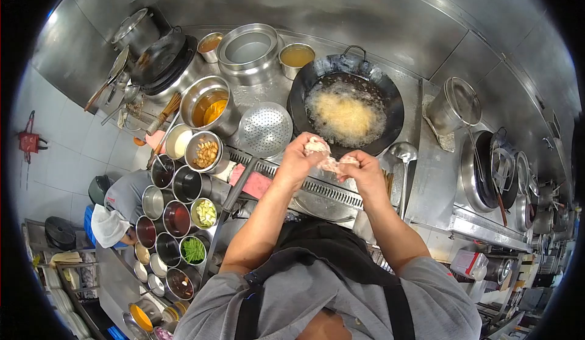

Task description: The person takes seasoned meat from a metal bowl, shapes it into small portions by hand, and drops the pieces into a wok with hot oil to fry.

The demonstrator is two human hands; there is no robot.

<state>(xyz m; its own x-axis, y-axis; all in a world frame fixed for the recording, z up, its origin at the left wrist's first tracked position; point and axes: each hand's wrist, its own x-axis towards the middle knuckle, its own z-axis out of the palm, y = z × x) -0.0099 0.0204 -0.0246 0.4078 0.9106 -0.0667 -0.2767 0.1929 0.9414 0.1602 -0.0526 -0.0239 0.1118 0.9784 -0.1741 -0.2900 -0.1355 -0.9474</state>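
My left hand (296, 162) and my right hand (362, 170) are both closed on pale, raw-looking battered pieces (326, 159) that stretch between them. Both hands are just in front of a black wok (396, 105), over the stove's front edge. Inside the wok, hot oil bubbles around a pale golden mass (344, 113). To the left of the wok lies a round perforated strainer (265, 128). A metal ladle (403, 152) rests right of my right hand.
Metal pots (248, 50) stand behind and left of the wok. Ingredient containers (177, 219) fill the left side. A person in a white cap (109, 225) is at far left. More woks (481, 169) and a tall pot (454, 103) are on the right.
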